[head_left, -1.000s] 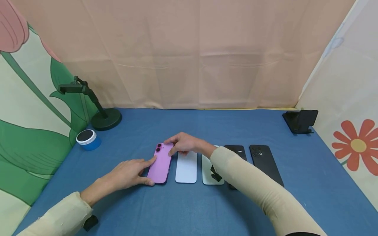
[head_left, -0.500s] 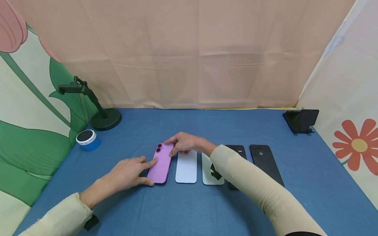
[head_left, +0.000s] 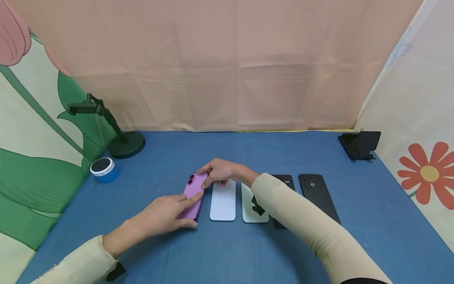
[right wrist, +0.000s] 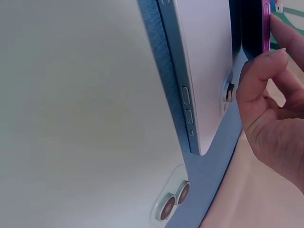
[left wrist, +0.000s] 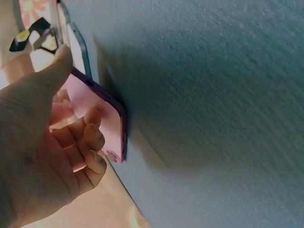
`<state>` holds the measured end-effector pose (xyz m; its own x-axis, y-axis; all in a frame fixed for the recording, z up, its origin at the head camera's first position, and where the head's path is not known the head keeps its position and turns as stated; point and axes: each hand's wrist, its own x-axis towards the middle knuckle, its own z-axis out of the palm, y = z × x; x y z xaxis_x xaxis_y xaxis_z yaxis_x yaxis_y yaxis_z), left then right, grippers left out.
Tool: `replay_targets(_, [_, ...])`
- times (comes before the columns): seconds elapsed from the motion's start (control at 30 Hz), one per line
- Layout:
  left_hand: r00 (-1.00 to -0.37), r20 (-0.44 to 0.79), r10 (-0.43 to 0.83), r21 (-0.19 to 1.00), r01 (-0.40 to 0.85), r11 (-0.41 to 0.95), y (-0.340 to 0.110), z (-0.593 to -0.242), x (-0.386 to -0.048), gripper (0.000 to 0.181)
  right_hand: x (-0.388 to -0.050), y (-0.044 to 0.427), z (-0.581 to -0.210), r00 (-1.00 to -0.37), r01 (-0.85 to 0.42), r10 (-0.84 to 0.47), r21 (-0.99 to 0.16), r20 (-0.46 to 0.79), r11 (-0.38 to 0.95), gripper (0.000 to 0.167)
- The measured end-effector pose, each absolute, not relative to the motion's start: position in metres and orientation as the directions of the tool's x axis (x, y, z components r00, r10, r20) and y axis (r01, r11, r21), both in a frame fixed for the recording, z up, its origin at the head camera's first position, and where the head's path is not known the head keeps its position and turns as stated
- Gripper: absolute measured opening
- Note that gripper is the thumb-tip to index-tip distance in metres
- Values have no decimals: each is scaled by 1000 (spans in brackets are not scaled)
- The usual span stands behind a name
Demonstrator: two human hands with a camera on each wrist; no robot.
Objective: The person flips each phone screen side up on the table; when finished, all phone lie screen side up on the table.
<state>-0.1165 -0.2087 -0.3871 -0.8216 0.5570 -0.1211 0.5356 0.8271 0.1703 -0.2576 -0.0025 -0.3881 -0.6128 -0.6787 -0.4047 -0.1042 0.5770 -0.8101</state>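
A purple smartphone point(head_left: 193, 188) lies back-up with its cameras at the far end; in the right wrist view its dark front shows, tilted off the blue cloth. My right hand point(head_left: 223, 171) pinches its upper end between thumb and finger, also seen in the right wrist view, where the hand point(right wrist: 280, 109) grips the phone's edge. My left hand point(head_left: 166, 213) reaches across the phone's lower half with fingers extended. In the left wrist view, the left hand point(left wrist: 42, 142) has loosely bent fingers in front of the phone point(left wrist: 90, 99); whether they touch it I cannot tell.
Right of it lie a white phone point(head_left: 222, 205), a pale green phone point(head_left: 250, 207) and two black phones, one partly under my sleeve, the other black phone point(head_left: 319, 197) outermost. A black stand point(head_left: 125, 144), a blue jar point(head_left: 105, 169) and a small black holder point(head_left: 361, 146) stand farther off.
My left hand has slid right, farther over the purple phone, its thumb now past the phone's near end. The right hand keeps its pinch at the upper end.
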Motion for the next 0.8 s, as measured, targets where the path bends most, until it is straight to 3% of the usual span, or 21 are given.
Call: replay_targets(0.8, [-814,-146,562,229,525,820,-208,-380,-115,74,-257,-2,-376,-588,-156,-699,-791,-407,592,61])
